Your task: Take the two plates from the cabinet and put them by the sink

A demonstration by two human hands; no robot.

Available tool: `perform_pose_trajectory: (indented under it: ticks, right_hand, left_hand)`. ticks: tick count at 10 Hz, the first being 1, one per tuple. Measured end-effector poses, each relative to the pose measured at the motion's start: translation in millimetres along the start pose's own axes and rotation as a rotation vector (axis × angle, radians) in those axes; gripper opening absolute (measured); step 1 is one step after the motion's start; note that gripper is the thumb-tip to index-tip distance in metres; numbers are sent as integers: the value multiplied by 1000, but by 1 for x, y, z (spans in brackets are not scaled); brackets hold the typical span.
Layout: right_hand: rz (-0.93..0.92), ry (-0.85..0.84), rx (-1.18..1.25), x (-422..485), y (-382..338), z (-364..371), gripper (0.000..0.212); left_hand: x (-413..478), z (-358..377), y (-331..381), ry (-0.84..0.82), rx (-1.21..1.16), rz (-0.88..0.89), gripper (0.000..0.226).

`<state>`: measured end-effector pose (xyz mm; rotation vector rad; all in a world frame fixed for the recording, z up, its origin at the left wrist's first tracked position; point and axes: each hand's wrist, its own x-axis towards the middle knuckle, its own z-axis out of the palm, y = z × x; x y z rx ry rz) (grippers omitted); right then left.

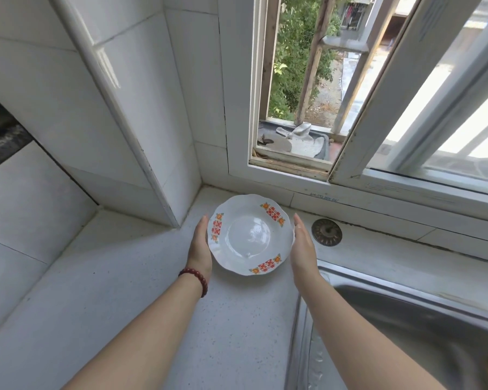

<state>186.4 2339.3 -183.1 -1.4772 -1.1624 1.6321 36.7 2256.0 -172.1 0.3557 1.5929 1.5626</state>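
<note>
While the plate (250, 235) sits at centre frame on the desk (158, 319), just left of the sink (406, 311), I keep my left hand (199, 246) and right hand (303, 246) flat and open against its opposite edges, gripping nothing firmly. I judge they cradle it to set it down gently. Only one plate shows.

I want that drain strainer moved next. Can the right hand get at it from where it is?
Probably yes: the right hand sits beside the drain strainer, with nothing between them.
</note>
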Motion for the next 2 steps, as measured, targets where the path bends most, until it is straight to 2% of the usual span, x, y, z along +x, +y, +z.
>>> perform_pose_trajectory:
  ticks: [2]
  right_hand:
    - [-71, -40, 42, -34, -17, -5, 40]
  left_hand:
    - [-32, 2, 21, -55, -46, 43, 30]
